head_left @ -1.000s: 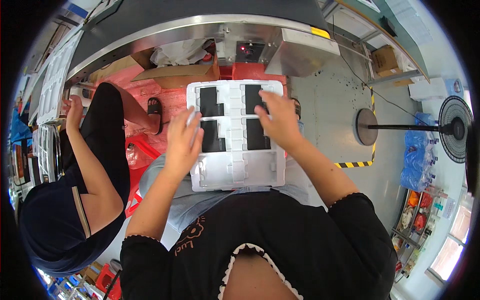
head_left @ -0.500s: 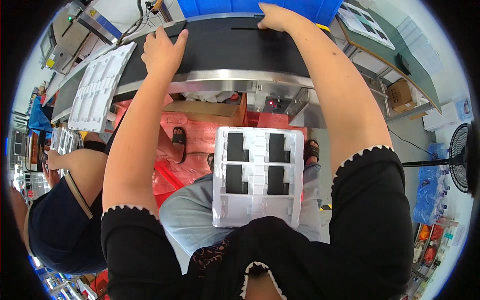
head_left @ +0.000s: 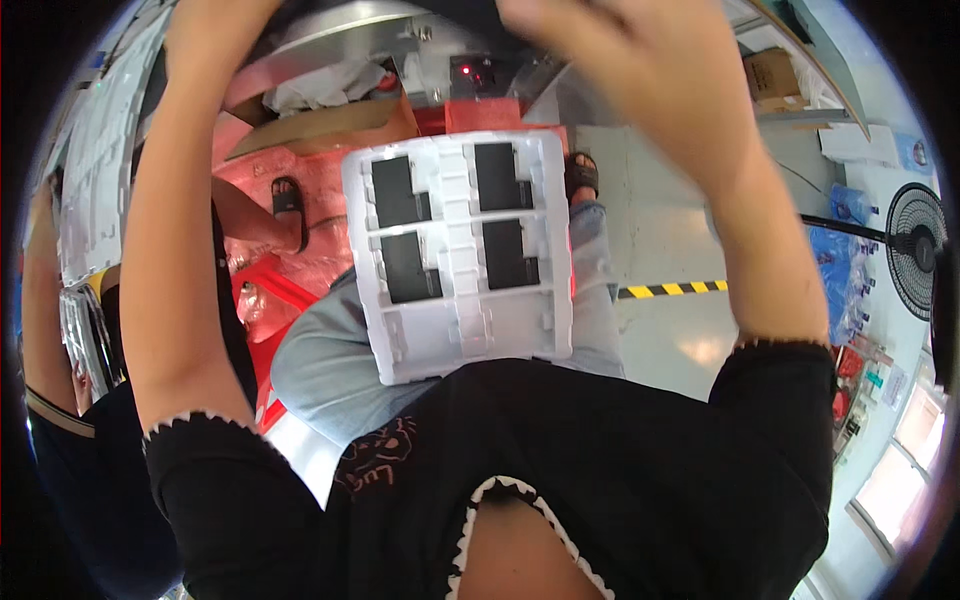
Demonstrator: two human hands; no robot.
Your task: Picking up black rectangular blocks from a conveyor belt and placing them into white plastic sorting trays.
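Note:
A white plastic tray (head_left: 463, 340) rests on my lap, tilted a little. Several flat black rectangular pieces (head_left: 404, 190) lie in its upper two rows of compartments, and the bottom row holds none. My left hand (head_left: 215, 30) is at the top edge, over the near side of the black conveyor belt (head_left: 450, 22); its fingers are out of the picture. Smeared by motion, my right hand (head_left: 630, 60) is beyond the tray to the right, close to the belt's edge. Whether it holds anything cannot be made out.
Another white tray (head_left: 112, 160) stands at the left, beside a co-worker's arm (head_left: 45, 300). Beneath the belt is an open cardboard box (head_left: 310, 130) with white wrapping. Red sheeting (head_left: 255, 170) covers the floor there. A black fan (head_left: 912, 240) stands at the right.
My view has tipped down toward my lap, so the belt and hands sit higher in it. My right hand has come back from the belt's far side toward me.

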